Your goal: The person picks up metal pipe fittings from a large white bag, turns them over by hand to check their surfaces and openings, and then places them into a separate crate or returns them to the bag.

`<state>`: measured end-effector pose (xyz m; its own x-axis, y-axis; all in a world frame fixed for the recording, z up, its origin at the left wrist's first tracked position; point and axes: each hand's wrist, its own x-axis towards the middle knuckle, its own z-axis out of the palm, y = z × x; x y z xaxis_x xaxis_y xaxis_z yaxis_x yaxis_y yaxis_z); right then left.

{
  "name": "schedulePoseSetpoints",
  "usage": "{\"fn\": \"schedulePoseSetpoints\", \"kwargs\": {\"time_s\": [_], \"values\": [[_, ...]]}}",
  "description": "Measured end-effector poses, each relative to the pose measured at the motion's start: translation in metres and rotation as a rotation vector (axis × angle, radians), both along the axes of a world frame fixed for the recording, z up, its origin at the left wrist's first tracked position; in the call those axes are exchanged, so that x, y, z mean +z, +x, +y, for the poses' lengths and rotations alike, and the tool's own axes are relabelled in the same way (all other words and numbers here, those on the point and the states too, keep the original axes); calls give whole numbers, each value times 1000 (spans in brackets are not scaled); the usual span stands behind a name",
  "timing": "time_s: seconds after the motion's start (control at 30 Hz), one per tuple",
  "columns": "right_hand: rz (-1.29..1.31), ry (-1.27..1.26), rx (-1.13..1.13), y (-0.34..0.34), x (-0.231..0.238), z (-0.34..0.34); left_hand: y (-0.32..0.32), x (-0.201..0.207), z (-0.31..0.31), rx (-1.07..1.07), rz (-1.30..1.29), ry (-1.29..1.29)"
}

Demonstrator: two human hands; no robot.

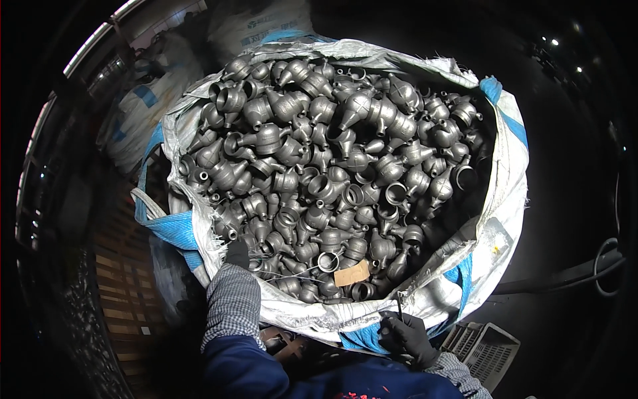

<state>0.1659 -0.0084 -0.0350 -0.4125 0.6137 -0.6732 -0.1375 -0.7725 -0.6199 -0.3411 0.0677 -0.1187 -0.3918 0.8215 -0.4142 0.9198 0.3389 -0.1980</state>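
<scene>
A large open sack of white woven plastic (510,156) with broad blue straps (174,229) fills the middle, heaped with dull grey metal parts (267,138), each a rounded bulb with a narrow neck; many show a round open mouth. Clock directions run from the sack's centre.

At 8 o'clock, the person's left hand (237,255), in a dark glove, reaches over the frayed rim beside the parts; its fingers are too hidden to tell whether the grip is spread or pressed together. Thin pale strings (287,274) lie to its right, across the nearest parts.

At 5 o'clock, the dark-gloved right hand (411,338) is just outside the rim, its grip curled and pinching a slim dark stick-like tool (399,304) that points upward.

A brown rectangular card (352,273) rests on the parts at 6 o'clock. Beyond the sack, a pale grey slotted plastic crate (493,354) sits between 4 and 5 o'clock, and brown slatted boards (126,282) stretch at 8 o'clock.
</scene>
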Motion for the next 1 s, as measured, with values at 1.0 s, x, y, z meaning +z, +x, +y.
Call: {"fn": "schedulePoseSetpoints", "kwargs": {"time_s": [1.0], "values": [[415,-81,163,-135,11,88,123,183,-87,-291,-927,679]]}}
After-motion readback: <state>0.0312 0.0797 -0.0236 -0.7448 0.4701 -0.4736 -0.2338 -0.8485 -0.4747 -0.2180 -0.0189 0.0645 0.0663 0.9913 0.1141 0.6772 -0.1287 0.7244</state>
